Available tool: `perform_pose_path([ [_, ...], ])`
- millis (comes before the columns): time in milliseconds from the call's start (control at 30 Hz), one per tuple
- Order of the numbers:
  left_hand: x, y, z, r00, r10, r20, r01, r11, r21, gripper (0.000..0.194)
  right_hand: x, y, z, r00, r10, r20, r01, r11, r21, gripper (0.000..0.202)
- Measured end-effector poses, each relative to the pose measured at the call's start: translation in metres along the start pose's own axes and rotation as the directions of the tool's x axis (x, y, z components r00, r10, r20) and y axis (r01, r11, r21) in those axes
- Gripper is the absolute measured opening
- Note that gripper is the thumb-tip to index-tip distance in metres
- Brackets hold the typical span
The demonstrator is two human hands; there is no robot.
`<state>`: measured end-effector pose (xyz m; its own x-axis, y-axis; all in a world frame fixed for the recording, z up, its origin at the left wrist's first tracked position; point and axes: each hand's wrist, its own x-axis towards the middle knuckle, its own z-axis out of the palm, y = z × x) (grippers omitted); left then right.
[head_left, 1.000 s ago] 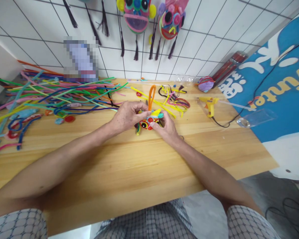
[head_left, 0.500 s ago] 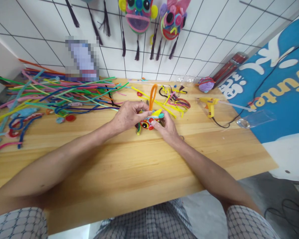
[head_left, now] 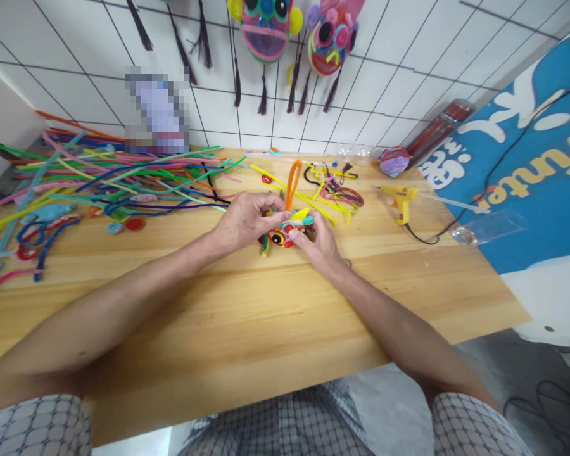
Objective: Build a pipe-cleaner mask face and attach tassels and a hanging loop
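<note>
Between my hands is a small colourful craft face (head_left: 278, 239) with a yellow-rimmed black eye, red round pieces and a yellow ear-like piece. An orange pipe cleaner loop (head_left: 293, 180) stands up from its top. My left hand (head_left: 247, 221) pinches at the base of that loop, thumb and fingers together. My right hand (head_left: 318, 244) grips the face's right side, its thumb pressed on the front by a red piece. The fingers behind the face are partly hidden.
Many pipe cleaners (head_left: 147, 171) lie piled at the left. Yellow strips (head_left: 308, 206) lie just behind my hands. A yellow glue gun (head_left: 401, 202) with a black cord rests at the right, near a purple yarn-like ball (head_left: 394, 161). Decorated masks (head_left: 265, 41) with tassels hang on the tiled wall.
</note>
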<state>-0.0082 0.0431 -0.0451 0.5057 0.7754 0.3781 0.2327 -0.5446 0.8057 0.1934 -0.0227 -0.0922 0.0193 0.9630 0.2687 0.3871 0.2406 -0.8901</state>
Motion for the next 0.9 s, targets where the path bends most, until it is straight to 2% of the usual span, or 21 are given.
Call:
perform_pose_path([
  [533, 0.001, -0.001, 0.000, 1.000, 0.031, -0.007, -0.030, 0.999, 0.014, 0.025, 0.000, 0.001, -0.001, 1.000, -0.008, 0.004, 0.008, 1.000, -0.009, 0.041],
  [633, 0.001, 0.000, 0.000, 1.000, 0.018, -0.008, -0.018, 1.000, 0.015, 0.024, -0.002, 0.001, 0.000, 1.000, -0.009, -0.006, 0.009, 1.000, 0.006, 0.048],
  [733, 0.001, 0.001, 0.000, 1.000, 0.007, 0.002, -0.007, 1.000, 0.019, 0.024, -0.004, -0.004, -0.003, 0.986, -0.128, -0.104, 0.124, 0.992, -0.038, 0.055],
  [833, 0.001, 0.002, 0.000, 1.000, 0.005, 0.011, -0.005, 1.000, 0.008, 0.023, -0.006, -0.013, -0.010, 0.914, -0.342, -0.218, 0.290, 0.927, -0.236, 0.035],
  [900, 0.001, 0.002, 0.001, 1.000, 0.005, 0.008, -0.005, 1.000, 0.002, 0.023, -0.006, -0.017, -0.013, 0.884, -0.426, -0.194, 0.343, 0.871, -0.352, 0.019],
])
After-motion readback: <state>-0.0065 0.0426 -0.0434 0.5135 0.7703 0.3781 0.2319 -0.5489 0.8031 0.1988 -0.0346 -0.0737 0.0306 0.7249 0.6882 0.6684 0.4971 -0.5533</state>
